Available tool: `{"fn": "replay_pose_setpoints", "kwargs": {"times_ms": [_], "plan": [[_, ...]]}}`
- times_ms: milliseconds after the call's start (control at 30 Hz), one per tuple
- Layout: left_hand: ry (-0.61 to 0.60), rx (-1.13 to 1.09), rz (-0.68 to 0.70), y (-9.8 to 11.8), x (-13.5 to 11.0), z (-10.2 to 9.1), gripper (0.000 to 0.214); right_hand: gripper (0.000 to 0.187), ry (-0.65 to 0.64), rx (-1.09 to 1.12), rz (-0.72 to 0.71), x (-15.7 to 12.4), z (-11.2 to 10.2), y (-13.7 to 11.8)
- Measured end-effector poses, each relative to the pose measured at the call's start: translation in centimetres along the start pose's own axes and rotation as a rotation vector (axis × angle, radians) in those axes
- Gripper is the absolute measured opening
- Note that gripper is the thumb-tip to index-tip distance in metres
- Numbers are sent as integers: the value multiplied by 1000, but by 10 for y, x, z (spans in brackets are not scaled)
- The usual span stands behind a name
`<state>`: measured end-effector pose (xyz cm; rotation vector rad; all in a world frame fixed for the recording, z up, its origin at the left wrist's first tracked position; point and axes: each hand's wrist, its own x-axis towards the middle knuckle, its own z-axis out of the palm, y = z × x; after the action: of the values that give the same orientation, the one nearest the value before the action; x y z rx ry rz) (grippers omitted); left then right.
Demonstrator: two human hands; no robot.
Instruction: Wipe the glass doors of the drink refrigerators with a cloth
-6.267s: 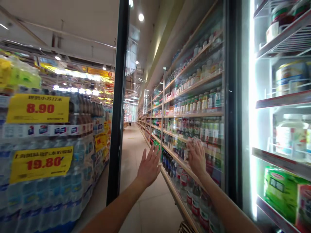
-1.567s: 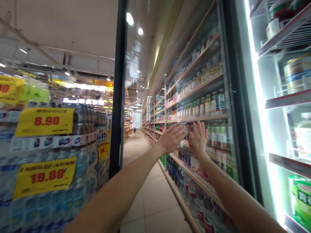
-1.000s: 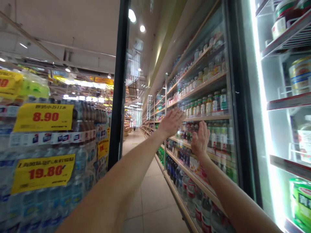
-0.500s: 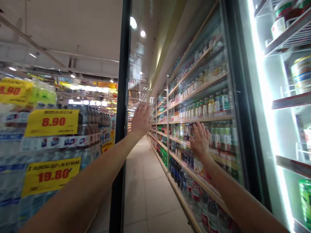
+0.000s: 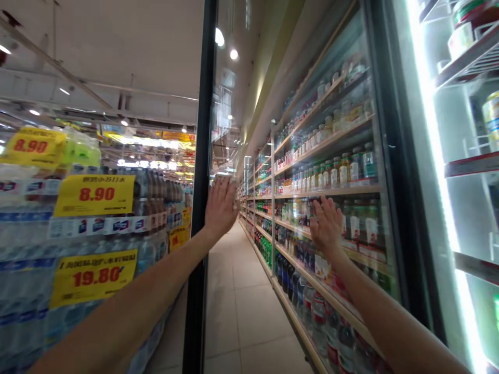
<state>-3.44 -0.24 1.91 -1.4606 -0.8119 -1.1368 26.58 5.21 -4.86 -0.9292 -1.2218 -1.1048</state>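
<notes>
A glass cooler door (image 5: pixel 249 322) with a black frame (image 5: pixel 199 208) stands swung open in front of me. My left hand (image 5: pixel 221 208) is spread, palm forward, at the pane beside the frame's left upright. Farther right, my right hand (image 5: pixel 326 223) is also open, fingers up, at the same pane. Both appear to be touching the glass, though contact is not fully clear. Neither hand holds anything. Shelves of bottled drinks (image 5: pixel 335 171) show through the glass behind my right hand.
Stacked packs of water bottles (image 5: pixel 23 280) with yellow price signs (image 5: pixel 93 195) stand to the left. At right is the lit cooler interior, with wire shelves (image 5: pixel 473 163) carrying cans. A tiled aisle floor (image 5: pixel 218 291) runs ahead, beyond the door.
My left hand has shifted lower and closer to the door's left upright. My right hand stays at about the same part of the pane. The whole scene has slid slightly rightward in view.
</notes>
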Motion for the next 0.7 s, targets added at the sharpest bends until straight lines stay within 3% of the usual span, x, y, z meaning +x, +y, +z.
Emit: {"fn": "replay_pose_setpoints", "kwargs": {"times_ms": [67, 133, 200, 267, 367, 433, 500, 633, 700], "plan": [[-84, -6, 161, 18, -19, 2, 58, 50, 0, 4, 1, 0, 0, 0], [-189, -28, 442, 37, -37, 4, 58, 49, -4, 6, -5, 0, 0, 0], [-258, -41, 615, 45, -41, 4, 56, 49, 0, 3, -7, 0, 1, 1], [-246, -28, 533, 38, -28, 3, 55, 48, 1, -2, -5, 0, 0, 1], [-115, 7, 137, 19, -3, 1, 52, 48, -11, -8, -3, 0, -2, 1], [-81, 8, 21, 18, 1, 3, 53, 48, -39, -10, 4, 1, -3, 1], [-138, -17, 125, 31, -10, 6, 55, 49, -55, -13, 10, 2, -4, 0], [-288, -93, 574, 64, -32, 12, 53, 48, -31, -20, 5, 3, -5, 0], [-270, -96, 543, 68, -25, 15, 53, 48, -30, -22, 6, 3, -4, 0]]}}
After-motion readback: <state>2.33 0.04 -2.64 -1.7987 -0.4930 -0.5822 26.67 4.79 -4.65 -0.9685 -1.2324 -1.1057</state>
